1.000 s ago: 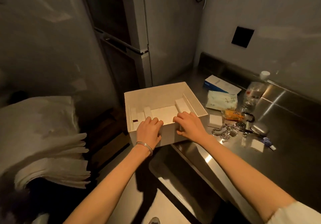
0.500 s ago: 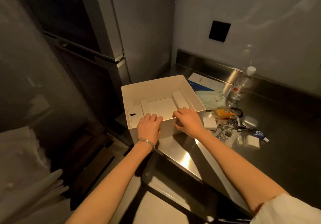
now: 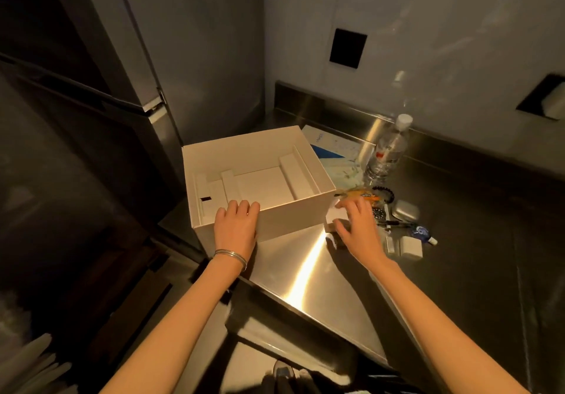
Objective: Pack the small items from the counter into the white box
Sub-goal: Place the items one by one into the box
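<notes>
My right hand point(image 3: 356, 228) has left the open white cardboard box point(image 3: 293, 219), fingers spread over a small white cube point(image 3: 334, 219) beside it, gripping nothing; my left hand point(image 3: 235, 228) still lies flat on the box's near wall.

We find the white box point(image 3: 293, 213) open-topped, access from above unobstructed. Bare worktop point(image 3: 305, 271) lies clear in front. A water bottle point(image 3: 386, 152) stands upright behind the clutter.

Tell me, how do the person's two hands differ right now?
The left hand rests on the near wall of the white box; the right hand is off the box, spread over a small white block beside it. The left wrist wears a bracelet; the right wrist is bare. Neither hand clearly grips anything.
</notes>
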The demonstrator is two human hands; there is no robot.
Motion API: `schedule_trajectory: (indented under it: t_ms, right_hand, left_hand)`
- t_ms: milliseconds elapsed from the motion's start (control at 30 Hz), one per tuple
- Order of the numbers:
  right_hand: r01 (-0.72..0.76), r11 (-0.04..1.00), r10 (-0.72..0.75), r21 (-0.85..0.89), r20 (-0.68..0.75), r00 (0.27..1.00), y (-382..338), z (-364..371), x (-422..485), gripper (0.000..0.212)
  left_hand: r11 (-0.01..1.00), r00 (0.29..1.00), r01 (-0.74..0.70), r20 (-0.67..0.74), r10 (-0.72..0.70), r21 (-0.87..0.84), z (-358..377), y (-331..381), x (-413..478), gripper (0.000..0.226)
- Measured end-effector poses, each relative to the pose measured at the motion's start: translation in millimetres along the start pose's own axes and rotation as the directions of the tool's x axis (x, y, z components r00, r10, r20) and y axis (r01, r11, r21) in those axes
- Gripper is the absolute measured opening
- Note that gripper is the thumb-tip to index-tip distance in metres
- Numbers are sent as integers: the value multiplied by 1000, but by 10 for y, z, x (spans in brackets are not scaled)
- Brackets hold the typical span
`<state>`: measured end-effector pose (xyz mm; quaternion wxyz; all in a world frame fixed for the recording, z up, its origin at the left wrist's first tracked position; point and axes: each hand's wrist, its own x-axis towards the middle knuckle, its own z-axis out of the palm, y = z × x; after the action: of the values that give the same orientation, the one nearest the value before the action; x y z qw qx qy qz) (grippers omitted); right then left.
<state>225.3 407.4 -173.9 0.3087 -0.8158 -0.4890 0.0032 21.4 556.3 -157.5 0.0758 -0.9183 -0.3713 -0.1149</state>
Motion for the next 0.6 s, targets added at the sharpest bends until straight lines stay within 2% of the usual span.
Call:
schedule_trajectory:
  t_ms: [67,133,233,333,467,600]
  right_hand:
    - [-98,991,110,-95,135,985,299,5,4,30]
    - [-118,982,155,-146,271,950,463,31,56,37]
    - [-60,983,124,-172,394,911,535,110,189,42]
    - [11,983,79,-184,474,877,560,215,338,58]
    - [71,971,43,-230,457,888,587,176,460,62]
    - [27,983,34,-184,322,946,487,-182,628,63]
  left_hand:
    - [1000,1000,2,-14,-2,11,11,67,16,40]
    - [1000,1000,-6,-29,6,6,5,104,25,38]
    - [1000,999,-13,-49,12,-13,9,98,12,38]
    - [1000,998,-12,-58,11,-13,12,97,7,37]
    - [1000,999,-15,-48,15,6,16,56,23,35]
    - [999,999,-36,-30,36,-12,6,-87,16,33]
